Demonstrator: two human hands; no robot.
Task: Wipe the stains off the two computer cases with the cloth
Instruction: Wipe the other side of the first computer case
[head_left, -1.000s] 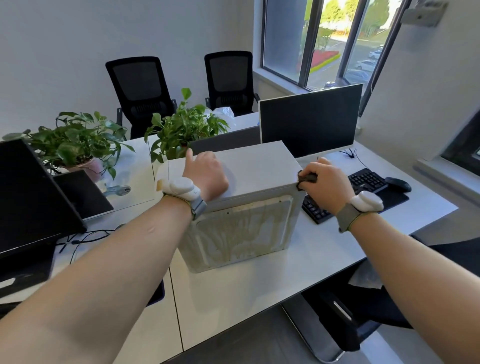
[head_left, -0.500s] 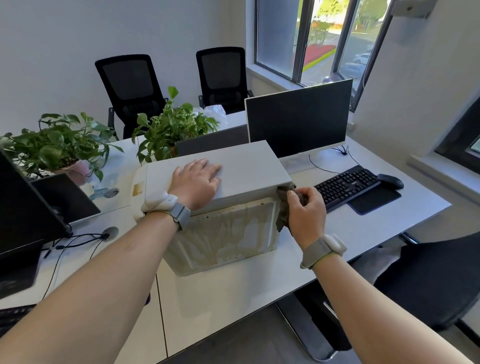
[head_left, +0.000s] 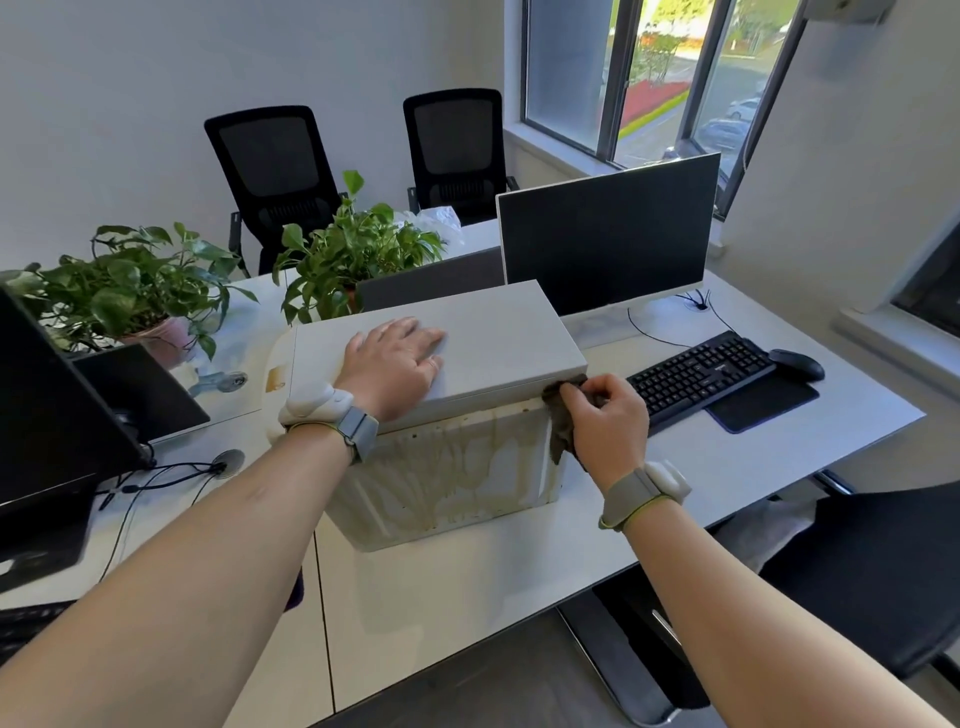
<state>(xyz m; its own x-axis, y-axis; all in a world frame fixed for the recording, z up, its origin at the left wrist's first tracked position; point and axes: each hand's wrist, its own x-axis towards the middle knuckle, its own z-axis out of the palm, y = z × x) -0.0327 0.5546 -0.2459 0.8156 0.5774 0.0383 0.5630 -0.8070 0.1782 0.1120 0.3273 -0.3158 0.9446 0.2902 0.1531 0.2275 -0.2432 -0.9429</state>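
Note:
A white computer case lies on its side on the desk, its near face streaked with brownish stains. My left hand rests flat on the case's top, fingers spread. My right hand grips a dark grey-brown cloth against the case's near right corner, the cloth hanging down that edge. I see only this one case.
A black monitor stands behind the case, with a keyboard and mouse to its right. Two potted plants and another dark screen sit to the left. A black chair is at the near right.
My right hand moved from the top right edge down to the near right corner with the cloth. My left hand flattened on the top. The view shifted.

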